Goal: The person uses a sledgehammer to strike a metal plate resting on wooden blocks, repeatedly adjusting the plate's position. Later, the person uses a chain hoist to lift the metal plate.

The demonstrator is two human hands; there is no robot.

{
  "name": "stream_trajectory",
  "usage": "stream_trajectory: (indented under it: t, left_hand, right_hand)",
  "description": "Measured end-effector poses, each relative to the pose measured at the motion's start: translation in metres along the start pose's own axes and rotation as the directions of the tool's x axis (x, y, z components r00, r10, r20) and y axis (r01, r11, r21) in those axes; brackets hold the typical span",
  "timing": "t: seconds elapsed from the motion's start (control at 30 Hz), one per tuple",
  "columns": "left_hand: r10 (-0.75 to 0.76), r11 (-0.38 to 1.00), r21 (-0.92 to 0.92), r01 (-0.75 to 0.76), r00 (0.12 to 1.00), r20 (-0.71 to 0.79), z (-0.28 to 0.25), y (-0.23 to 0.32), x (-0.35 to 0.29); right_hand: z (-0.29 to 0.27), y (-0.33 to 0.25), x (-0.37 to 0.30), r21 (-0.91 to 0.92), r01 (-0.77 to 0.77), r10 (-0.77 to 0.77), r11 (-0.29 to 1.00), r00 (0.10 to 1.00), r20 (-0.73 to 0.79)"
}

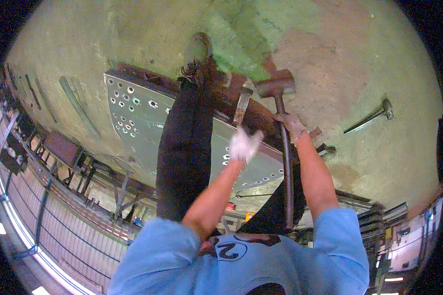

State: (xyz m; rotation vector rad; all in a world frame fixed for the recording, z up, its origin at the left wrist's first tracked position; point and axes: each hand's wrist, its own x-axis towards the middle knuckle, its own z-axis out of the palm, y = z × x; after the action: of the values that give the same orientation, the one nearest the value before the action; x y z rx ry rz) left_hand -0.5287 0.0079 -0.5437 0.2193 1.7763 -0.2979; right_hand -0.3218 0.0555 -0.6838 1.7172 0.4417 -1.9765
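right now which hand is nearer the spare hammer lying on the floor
Right. The right hand grips the sledgehammer handle, on the side of the spare hammer; the left hand holds a chisel, farther away.

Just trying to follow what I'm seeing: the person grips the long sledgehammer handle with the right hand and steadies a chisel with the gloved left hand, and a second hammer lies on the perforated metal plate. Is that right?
Not quite. The second hammer lies on the bare concrete floor to the right, not on the perforated metal plate. The head view shows this. The rest holds: the right hand grips the sledgehammer handle, and the gloved left hand steadies the chisel.
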Motion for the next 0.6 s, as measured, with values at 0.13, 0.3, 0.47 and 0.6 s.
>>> stream_trajectory:
  t: [0.13,0.3,0.47,0.6]
  left_hand:
    - [0.300,0.910,0.388,-0.147,0.878,-0.372,-0.028,-0.014,0.133]
    - [0.387,0.884,0.185,-0.429,0.894,0.225,-0.048,-0.017,0.178]
    - [0.436,0.842,0.182,-0.507,0.840,0.322,-0.031,-0.030,0.200]
    - [0.437,0.829,0.199,-0.522,0.828,0.353,-0.033,-0.032,0.203]
  right_hand:
    - [0.008,0.006,0.004,-0.298,0.266,-0.278,0.917,0.960,0.002]
    - [0.005,-0.048,-0.042,-0.533,0.060,-0.172,0.844,0.971,-0.163]
    - [-0.027,-0.103,-0.094,-0.178,0.249,-0.286,0.952,0.931,-0.225]
    - [-0.067,-0.186,-0.132,-0.415,0.233,-0.412,0.879,0.810,-0.417]
